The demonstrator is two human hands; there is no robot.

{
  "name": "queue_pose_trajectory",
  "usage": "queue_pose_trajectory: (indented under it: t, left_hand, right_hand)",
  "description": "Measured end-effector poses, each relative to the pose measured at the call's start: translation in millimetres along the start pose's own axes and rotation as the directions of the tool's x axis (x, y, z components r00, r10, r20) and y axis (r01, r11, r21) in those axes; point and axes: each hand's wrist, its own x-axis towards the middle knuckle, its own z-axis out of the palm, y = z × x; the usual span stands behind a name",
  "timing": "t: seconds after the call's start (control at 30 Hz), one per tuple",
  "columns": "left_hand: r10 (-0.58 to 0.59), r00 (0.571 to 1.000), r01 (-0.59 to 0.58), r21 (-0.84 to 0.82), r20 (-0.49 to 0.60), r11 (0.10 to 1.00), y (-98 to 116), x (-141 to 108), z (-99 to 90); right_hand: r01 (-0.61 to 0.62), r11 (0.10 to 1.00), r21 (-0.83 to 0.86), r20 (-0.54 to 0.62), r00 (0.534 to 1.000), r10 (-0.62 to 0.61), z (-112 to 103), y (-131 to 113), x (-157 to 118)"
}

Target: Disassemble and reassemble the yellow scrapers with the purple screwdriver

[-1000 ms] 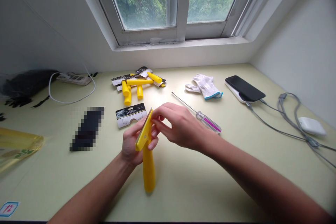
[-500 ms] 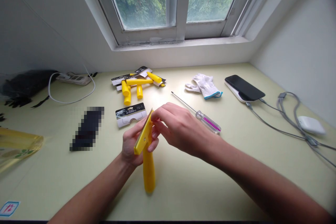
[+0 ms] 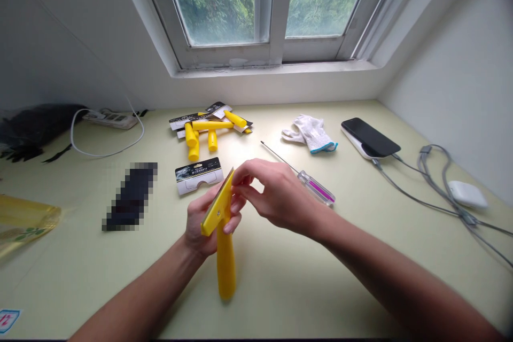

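A yellow scraper (image 3: 226,262) with a long handle and a wide angled head stands tilted in front of me, a thin metal blade along the head's edge and a screw on its face. Around the neck, behind the head, my left hand (image 3: 200,219) is closed on it. My right hand (image 3: 276,192) pinches thumb and forefinger together at the head's far end; whatever sits between those fingertips is hidden. Just beyond the hands lies a black-and-white card package (image 3: 199,175). To the right, a screwdriver (image 3: 316,188) with a clear and purple handle rests on the table.
Several yellow scrapers with cards (image 3: 212,125) are piled toward the window. A white glove (image 3: 310,133), a black phone (image 3: 371,137), cables (image 3: 443,181) and a white case (image 3: 468,194) lie to the right. A yellow bag (image 3: 24,219) and a power strip (image 3: 112,119) are at left.
The scraper's head has tilted slightly, its near end lower and further left. Both hands keep their hold, and the right fingers have shifted only a little. The view has moved slightly.
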Motion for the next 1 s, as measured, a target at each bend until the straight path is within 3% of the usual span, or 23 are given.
queue_pose_trajectory:
  t: [0.23,0.37,0.47,0.6,0.8,1.0]
  left_hand:
    - [-0.086,0.996,0.087,-0.037,0.025,0.995,-3,-2,0.9]
    - [-0.209,0.963,0.219,-0.042,0.169,0.975,-5,-2,-3.0]
    - [-0.249,0.94,0.258,-0.008,0.232,0.966,-3,-3,-4.1]
    - [-0.181,0.964,0.18,0.02,0.196,0.983,-2,-3,-1.1]
    - [-0.145,0.973,0.145,0.015,0.181,0.989,-6,-2,3.3]
    - [-0.106,0.979,0.108,-0.002,0.175,0.994,-8,-2,6.2]
  right_hand:
    - [-0.122,0.985,0.123,0.029,0.992,0.12,-7,16,5]
    - [-0.277,0.937,0.214,0.114,0.96,0.257,-9,30,8]
    - [-0.399,0.807,0.436,0.273,0.913,0.304,-3,38,8]
    - [-0.444,0.571,0.69,0.369,0.895,0.25,7,43,5]
    - [-0.466,0.486,0.739,0.403,0.885,0.235,10,47,-1]
    - [-0.469,0.344,0.813,0.419,0.883,0.214,20,48,-7]
